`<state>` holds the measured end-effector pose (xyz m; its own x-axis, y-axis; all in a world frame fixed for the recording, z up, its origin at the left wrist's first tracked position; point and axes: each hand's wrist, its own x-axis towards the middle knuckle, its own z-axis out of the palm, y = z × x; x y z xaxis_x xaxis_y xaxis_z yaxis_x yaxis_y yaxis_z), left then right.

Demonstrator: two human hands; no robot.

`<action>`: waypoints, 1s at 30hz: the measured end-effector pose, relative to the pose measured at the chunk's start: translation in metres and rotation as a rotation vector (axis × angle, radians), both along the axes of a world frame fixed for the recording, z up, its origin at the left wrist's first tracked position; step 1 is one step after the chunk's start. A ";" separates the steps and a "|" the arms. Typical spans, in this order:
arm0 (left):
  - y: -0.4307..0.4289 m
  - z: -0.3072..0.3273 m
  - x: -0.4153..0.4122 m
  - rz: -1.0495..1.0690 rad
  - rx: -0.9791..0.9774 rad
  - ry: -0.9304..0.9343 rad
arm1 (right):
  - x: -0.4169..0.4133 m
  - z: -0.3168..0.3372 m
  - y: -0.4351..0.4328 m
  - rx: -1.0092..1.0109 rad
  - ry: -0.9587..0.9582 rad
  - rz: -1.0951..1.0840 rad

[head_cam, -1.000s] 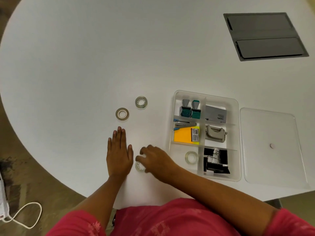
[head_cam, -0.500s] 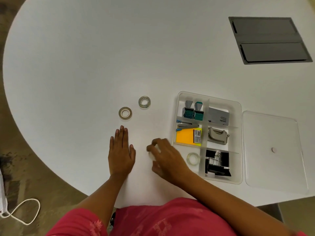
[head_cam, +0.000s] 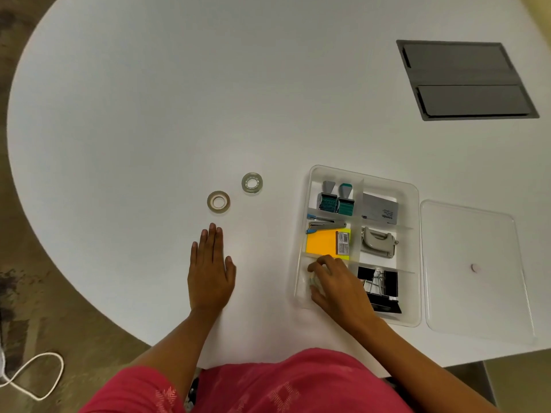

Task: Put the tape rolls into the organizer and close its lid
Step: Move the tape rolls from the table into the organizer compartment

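Observation:
A clear plastic organizer [head_cam: 387,178] with several compartments lies open on the white table. My right hand [head_cam: 337,284] is over its near-left compartment, fingers curled on a clear tape roll [head_cam: 312,281] that only just shows. The roll that lay in that compartment is hidden under the hand. Two more tape rolls lie on the table to the left: a brownish one [head_cam: 218,201] and a clear one [head_cam: 252,182]. My left hand [head_cam: 210,268] rests flat on the table, fingers apart, just below the brownish roll. The clear lid [head_cam: 474,272] lies flat to the right of the organizer.
The other compartments hold stamps [head_cam: 337,198], a stapler, an orange sticky pad [head_cam: 323,242], a grey box, a hole punch [head_cam: 378,242] and black binder clips [head_cam: 384,289]. A dark cable hatch [head_cam: 465,80] is set into the table at the far right. A white cord lies on the floor at left.
My right hand took a clear tape roll off the table beside my left hand and carried it right, into the organizer's near-left compartment. My left hand stayed flat.

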<state>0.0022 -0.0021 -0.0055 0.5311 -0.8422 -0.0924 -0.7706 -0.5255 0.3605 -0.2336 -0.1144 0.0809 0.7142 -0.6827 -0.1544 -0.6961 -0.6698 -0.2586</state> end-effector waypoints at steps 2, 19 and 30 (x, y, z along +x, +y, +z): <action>0.000 0.000 0.000 0.000 -0.006 0.003 | 0.000 -0.006 -0.002 0.009 0.038 -0.002; -0.001 0.003 -0.001 0.010 -0.003 0.012 | 0.081 0.027 -0.036 -0.221 -0.250 0.167; -0.001 0.004 -0.001 0.022 0.014 0.017 | 0.186 -0.027 -0.099 -0.028 0.075 0.219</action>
